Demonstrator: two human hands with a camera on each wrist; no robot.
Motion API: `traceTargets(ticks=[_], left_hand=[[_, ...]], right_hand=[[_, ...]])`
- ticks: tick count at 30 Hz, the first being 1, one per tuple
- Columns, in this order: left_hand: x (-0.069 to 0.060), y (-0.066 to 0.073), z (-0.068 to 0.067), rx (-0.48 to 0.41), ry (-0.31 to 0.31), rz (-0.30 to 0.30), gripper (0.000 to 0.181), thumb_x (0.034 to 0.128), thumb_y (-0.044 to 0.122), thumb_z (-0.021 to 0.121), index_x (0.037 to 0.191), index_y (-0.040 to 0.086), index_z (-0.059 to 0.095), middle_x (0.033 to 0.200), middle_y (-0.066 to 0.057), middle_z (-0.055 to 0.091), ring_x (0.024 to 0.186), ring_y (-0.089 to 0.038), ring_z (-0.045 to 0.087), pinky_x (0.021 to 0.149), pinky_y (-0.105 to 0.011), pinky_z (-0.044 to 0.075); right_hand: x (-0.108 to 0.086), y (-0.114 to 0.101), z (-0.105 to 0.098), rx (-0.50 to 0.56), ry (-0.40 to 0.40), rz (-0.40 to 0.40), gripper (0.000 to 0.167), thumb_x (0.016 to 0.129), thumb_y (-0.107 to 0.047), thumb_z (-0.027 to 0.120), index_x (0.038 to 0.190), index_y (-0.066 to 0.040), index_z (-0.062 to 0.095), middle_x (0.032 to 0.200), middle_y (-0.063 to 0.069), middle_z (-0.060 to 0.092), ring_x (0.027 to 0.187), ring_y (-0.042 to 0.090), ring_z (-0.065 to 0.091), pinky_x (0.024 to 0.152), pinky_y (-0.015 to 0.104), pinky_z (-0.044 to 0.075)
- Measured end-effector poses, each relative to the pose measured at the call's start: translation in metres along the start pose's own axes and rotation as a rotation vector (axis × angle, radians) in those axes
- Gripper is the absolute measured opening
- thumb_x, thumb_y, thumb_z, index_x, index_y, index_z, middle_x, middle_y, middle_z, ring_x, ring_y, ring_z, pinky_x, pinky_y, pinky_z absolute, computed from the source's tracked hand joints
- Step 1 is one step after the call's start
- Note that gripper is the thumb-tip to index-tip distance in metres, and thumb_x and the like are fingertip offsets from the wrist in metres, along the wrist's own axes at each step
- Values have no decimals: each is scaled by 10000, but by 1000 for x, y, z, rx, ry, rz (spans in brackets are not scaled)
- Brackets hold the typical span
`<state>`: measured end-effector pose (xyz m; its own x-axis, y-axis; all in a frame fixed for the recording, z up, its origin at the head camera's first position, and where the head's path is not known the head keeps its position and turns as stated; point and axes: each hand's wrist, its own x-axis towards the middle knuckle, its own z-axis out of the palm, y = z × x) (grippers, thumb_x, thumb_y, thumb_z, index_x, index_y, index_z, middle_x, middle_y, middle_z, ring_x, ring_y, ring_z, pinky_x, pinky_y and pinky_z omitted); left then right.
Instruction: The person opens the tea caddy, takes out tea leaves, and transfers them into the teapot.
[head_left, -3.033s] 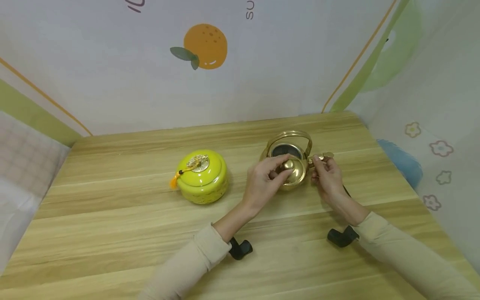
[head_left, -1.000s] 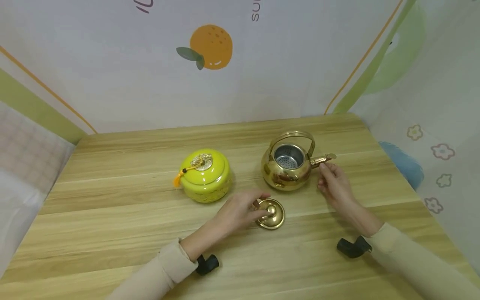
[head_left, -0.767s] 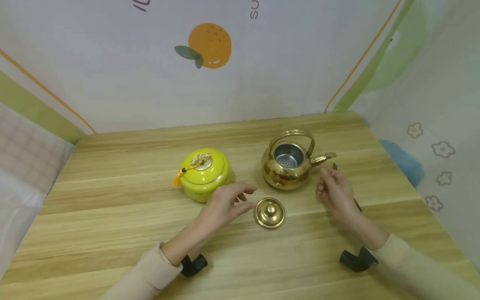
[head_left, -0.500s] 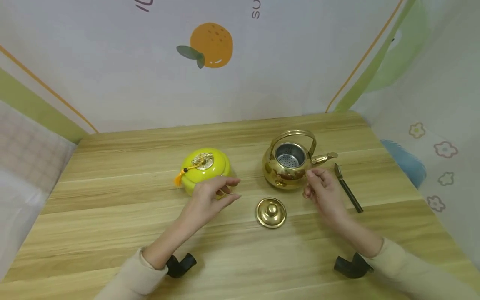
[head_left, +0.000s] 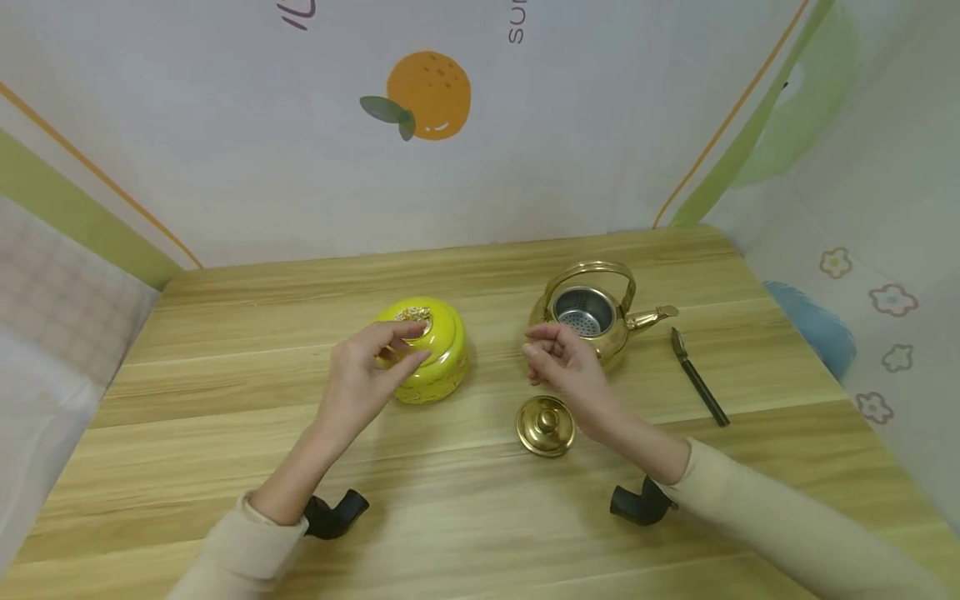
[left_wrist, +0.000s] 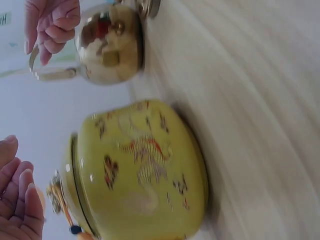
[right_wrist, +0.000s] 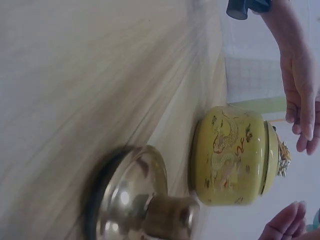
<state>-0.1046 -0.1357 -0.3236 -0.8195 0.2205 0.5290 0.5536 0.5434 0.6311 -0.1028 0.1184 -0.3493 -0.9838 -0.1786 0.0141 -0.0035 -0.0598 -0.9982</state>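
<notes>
My left hand (head_left: 356,379) hovers at the left of the yellow lidded jar (head_left: 444,358), thumb and fingers apart with nothing between them. In the left wrist view its fingertips (left_wrist: 31,200) stand clear of the jar's ornate knob. My right hand (head_left: 573,379) hangs in front of the gold kettle (head_left: 617,340), its fingers loosely bent around nothing. The kettle stands without its lid, a perforated strainer showing inside. Its round gold lid (head_left: 546,427) lies knob up on the table, near the right wrist. A dragon pattern decorates the jar (right_wrist: 230,157).
A slim dark-handled tool (head_left: 699,379) with a metallic-looking head lies right of the kettle. The wooden table (head_left: 480,533) meets a printed cloth wall (head_left: 540,167) at the back. Black camera mounts (head_left: 637,504) stick out from both wrists.
The left hand lifted the lid off the kettle, set it down, released it and moved left to the jar. The right hand let go of the dark-handled tool and moved left.
</notes>
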Motion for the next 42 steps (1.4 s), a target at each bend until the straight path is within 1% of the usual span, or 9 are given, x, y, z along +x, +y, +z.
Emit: traceTargets(ticks=[3, 7, 11, 16, 22, 27, 32, 35, 42], left_hand=[[3, -7, -5, 28, 53, -8, 273, 726, 16, 788, 980, -20, 694, 970, -112, 714, 735, -176, 643, 640, -286, 564], [8, -16, -10, 55, 80, -49, 287, 738, 35, 785, 1002, -22, 687, 986, -129, 703, 769, -209, 641, 655, -331, 566], [12, -23, -12, 64, 56, -109, 317, 748, 53, 782, 1041, -13, 680, 1024, -138, 690, 828, -234, 630, 703, -370, 565], [17, -29, -11, 66, -3, -150, 348, 750, 73, 786, 1072, -1, 676, 1050, -140, 680, 862, -249, 610, 736, -389, 555], [22, -35, -8, 79, -45, -173, 358, 753, 111, 790, 1076, 4, 677, 1054, -134, 679, 869, -242, 604, 748, -369, 542], [25, -35, -5, 98, -63, -175, 329, 766, 131, 782, 1061, 20, 688, 984, -107, 682, 785, -195, 546, 662, -281, 469], [27, -33, -4, 119, -57, -164, 305, 772, 139, 778, 1044, 25, 699, 911, -94, 677, 732, -179, 502, 611, -249, 396], [28, -33, -3, 126, -60, -161, 299, 776, 147, 775, 1039, 26, 701, 901, -96, 675, 725, -179, 498, 608, -253, 392], [29, -33, -3, 128, -67, -152, 284, 782, 150, 769, 1026, 21, 701, 966, -118, 697, 745, -192, 539, 626, -269, 423]], right_hand=[[9, 2, 12, -50, -41, 6, 370, 920, -45, 561, 1247, 78, 442, 941, 48, 539, 786, 82, 564, 721, 191, 524], [20, 5, 25, -121, -83, 29, 454, 898, -69, 609, 1297, 60, 434, 1104, 162, 542, 957, 162, 568, 829, 211, 518], [30, 9, 34, -168, -117, 41, 542, 878, -97, 650, 1348, 23, 408, 1285, 233, 485, 1158, 286, 515, 967, 300, 476], [40, 14, 42, -196, -153, 58, 657, 851, -103, 683, 1403, 7, 345, 1407, 204, 414, 1283, 316, 435, 1053, 381, 403], [51, 21, 50, -214, -195, 53, 764, 825, -80, 706, 1444, 17, 269, 1490, 180, 316, 1354, 326, 347, 1103, 405, 327], [56, 23, 56, -220, -235, 71, 841, 818, -82, 718, 1474, 2, 199, 1523, 173, 252, 1392, 321, 275, 1132, 408, 266], [58, 23, 60, -229, -259, 67, 885, 821, -70, 716, 1489, 0, 140, 1545, 158, 200, 1414, 297, 224, 1146, 388, 233], [60, 24, 60, -235, -267, 62, 900, 819, -57, 714, 1493, -2, 120, 1556, 150, 169, 1424, 291, 195, 1151, 388, 215], [66, 26, 59, -240, -304, 31, 908, 813, -24, 709, 1496, -6, 111, 1569, 130, 122, 1435, 278, 152, 1161, 391, 172]])
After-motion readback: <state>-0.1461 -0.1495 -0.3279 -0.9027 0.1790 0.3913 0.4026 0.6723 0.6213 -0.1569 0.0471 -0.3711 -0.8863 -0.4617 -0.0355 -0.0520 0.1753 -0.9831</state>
